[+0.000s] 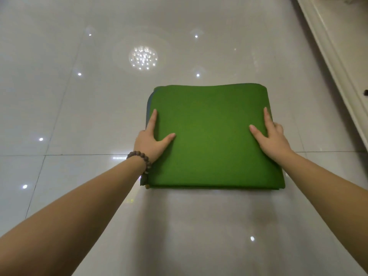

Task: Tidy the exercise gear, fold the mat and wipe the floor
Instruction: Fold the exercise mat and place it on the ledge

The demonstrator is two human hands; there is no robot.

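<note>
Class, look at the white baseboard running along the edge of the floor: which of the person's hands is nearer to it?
Right. The right hand holds the folded green mat's edge on the white baseboard's side; the left hand holds the opposite edge.

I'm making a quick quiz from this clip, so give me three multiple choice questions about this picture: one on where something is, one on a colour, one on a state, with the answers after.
1. Where does the folded mat lie?
A. On the tiled floor
B. On a table
C. Rolled up against a wall

2. What colour is the mat's top face?
A. Red
B. Green
C. White

3. How do the hands meet the mat?
A. Both hang clear above it
B. Only one touches it
C. The left hand and the right hand each rest at a side edge, thumb and forefinger on top

Answers:
1 A, glossy tiles with grout lines show all around the mat.
2 B, the top layer is plain green, with a greyer layer peeking out at the left edge.
3 C, each hand's thumb and forefinger lie flat on the green surface at its own side.
</note>
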